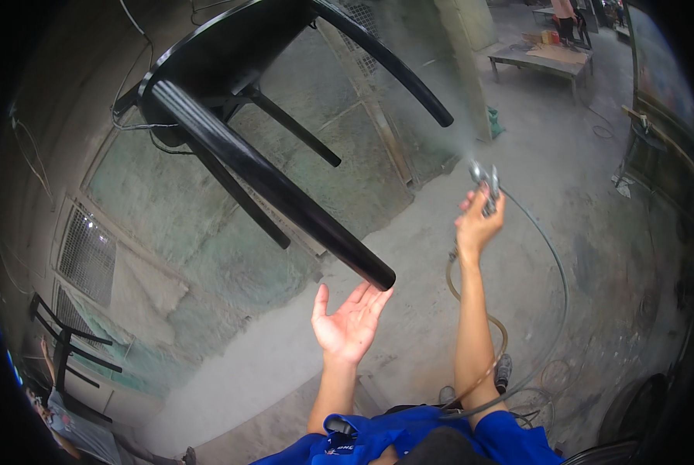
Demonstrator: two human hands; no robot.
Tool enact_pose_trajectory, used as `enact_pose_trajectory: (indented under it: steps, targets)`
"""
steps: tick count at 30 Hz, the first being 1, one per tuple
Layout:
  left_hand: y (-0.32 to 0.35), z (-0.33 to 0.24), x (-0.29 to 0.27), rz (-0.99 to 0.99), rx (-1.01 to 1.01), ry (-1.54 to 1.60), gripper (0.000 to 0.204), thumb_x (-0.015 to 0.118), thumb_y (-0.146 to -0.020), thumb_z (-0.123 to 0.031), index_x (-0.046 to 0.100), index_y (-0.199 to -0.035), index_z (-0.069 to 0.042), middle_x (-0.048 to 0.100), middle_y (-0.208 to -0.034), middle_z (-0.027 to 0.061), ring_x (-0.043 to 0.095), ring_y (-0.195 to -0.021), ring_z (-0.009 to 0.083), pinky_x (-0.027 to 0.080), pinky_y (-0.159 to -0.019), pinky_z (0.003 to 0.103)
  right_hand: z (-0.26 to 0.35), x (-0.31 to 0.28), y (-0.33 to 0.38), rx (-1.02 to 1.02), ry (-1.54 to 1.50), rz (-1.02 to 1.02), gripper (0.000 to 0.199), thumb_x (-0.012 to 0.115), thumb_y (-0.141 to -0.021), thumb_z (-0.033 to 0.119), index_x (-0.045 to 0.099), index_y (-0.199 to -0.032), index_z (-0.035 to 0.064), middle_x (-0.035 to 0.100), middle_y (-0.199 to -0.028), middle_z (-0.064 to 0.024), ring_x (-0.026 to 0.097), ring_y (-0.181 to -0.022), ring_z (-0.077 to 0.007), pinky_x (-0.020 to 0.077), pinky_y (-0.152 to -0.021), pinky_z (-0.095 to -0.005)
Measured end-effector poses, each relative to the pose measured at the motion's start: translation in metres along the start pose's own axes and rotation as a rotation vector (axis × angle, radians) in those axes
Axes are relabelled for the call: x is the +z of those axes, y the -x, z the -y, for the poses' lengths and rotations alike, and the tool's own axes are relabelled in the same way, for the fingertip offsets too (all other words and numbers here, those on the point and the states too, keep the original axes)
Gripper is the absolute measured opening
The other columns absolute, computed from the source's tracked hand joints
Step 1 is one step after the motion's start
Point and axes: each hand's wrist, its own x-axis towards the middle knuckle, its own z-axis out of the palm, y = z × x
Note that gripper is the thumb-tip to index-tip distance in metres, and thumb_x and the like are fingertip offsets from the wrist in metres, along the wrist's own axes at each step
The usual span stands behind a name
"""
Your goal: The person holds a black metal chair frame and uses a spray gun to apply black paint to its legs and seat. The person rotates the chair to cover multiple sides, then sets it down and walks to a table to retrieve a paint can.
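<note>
Blue shirt (517,438), nearest the viewer, with both bare forearms reaching forward from it. Left hand (345,329): palm up, fingers extended and slightly spread, thumb held well away, nothing gripped; the fingertips meet the lower end of a chair leg in this view, though whether they bear any weight cannot be told. Right hand (480,225): fingers wrapped around a metal spray gun (490,184), from which a green hose (562,271) loops back toward the body. Beyond the hands, a black chair (262,174) fills the upper left, tilted and clear of the floor, a thin wire (142,125) running beside its seat. Pale mist (457,141) leaves the nozzle toward the tip of the rightmost leg.

For good work, the gun should be held square to each leg and swept at an even pace, with passes slightly overlapping; the left hand would best steady bare ends and avoid wet faces, clear of the spray.

Behind the chair, a dusty green sheet (192,256) covers the wall. At lower left, another person (87,430) stands near a black frame (66,349); farthest off, a low table (537,63) bears boxes.
</note>
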Motion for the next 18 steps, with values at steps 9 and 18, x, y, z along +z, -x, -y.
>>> enact_pose_trajectory:
  steps: [9, 18]
  targets:
    - [-0.006, -0.002, -0.013, 0.073, -0.033, -0.113, 0.096, 0.052, -0.101, -0.050, 0.013, -0.153, 0.020, 0.027, -0.159, 0.0372, 0.025, -0.153, 0.0460, 0.021, -0.128, 0.057, 0.071, -0.007, 0.023, -0.076, -0.227, 0.525, 0.022, 0.063, -0.103, 0.016, 0.063, -0.118, -0.0003, 0.069, -0.089, -0.0062, 0.066, -0.071, -0.0075, 0.0484, -0.046, -0.0213]
    - [0.002, 0.007, -0.019, 0.058, 0.147, -0.148, 0.095, 0.050, -0.102, -0.050, 0.011, -0.154, 0.019, 0.025, -0.160, 0.0381, 0.024, -0.153, 0.0458, 0.023, -0.128, 0.055, 0.182, 0.155, -0.037, -0.619, -0.237, 0.925, 0.021, 0.065, -0.103, 0.020, 0.068, -0.113, 0.0022, 0.069, -0.075, -0.0052, 0.063, -0.063, -0.0079, 0.0464, -0.050, -0.0254]
